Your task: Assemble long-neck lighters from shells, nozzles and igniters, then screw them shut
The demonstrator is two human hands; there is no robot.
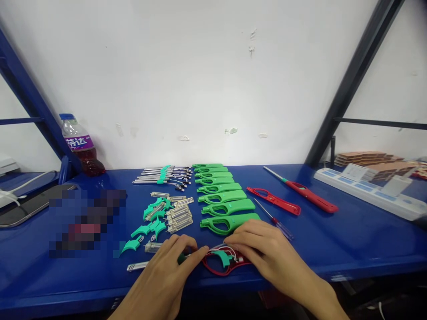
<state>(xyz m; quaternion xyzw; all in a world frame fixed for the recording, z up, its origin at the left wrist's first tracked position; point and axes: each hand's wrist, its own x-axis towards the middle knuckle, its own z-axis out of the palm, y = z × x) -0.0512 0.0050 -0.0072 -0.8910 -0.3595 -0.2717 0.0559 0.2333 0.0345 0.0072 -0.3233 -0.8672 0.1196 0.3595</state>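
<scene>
Head view: at the front of a blue table [316, 249], the left hand [167, 262] pinches one end and the right hand [267, 244] the other of a red shell [216, 272], likely light and stiff, best held by its rim, sparing fragile-looking white wires [227, 249].

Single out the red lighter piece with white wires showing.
The red lighter half-shell near the front edge of the blue table: white wires run beside its teal trigger. The second red half-shell and the long-nozzled red lighter show none.
</scene>
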